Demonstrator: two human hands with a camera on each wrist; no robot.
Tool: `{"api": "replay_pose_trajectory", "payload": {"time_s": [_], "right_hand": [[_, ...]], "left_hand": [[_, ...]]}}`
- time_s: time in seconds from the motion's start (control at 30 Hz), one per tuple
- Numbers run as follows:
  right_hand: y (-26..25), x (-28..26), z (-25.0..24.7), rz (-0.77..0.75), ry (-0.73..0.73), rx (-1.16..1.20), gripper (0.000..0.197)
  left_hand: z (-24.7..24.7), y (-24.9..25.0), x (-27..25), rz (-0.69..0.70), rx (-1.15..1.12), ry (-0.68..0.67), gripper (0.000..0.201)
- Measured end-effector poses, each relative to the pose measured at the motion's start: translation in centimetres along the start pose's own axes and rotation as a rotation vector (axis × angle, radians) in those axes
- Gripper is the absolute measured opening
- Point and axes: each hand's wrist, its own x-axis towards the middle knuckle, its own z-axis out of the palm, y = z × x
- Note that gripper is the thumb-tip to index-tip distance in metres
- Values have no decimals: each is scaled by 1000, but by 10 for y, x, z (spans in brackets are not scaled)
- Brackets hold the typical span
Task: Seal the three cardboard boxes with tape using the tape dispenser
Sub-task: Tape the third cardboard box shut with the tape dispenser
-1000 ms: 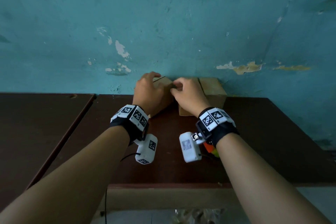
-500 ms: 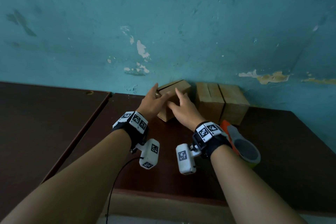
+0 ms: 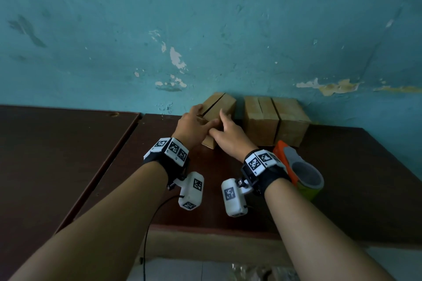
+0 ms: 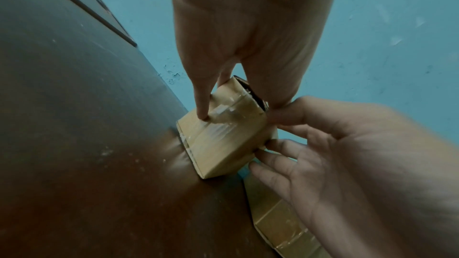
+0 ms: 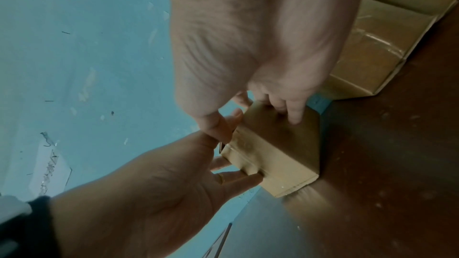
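Note:
A small cardboard box (image 3: 225, 104) stands skewed near the wall, a dark seam running along its top. My left hand (image 3: 201, 118) grips its left side, the index finger pressing crinkled clear tape on the box (image 4: 223, 144). From the right, my right hand (image 3: 219, 125) holds the same box (image 5: 280, 154), thumb at the top edge and fingers on the far face. Two more cardboard boxes (image 3: 260, 118) (image 3: 291, 121) stand side by side against the wall. The orange tape dispenser (image 3: 299, 166) lies behind my right wrist, untouched.
The dark brown table (image 3: 205, 201) ends at a front edge just under my forearms. A second table (image 3: 57, 155) adjoins it on the left with a narrow gap. The peeling teal wall (image 3: 205, 29) rises right behind the boxes.
The small box has come left, away from the other two, and now sits at an angle. Both hands have settled onto its sides. The dispenser has come into sight.

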Motion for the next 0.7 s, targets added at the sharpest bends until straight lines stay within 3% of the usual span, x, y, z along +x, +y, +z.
{"api": "replay_pose_trajectory", "payload": {"time_s": [0.7], "right_hand": [[-34,-139,-6,43,34,-239,69]], "left_hand": [[-34,19,-127,72,155,-69,78]]}}
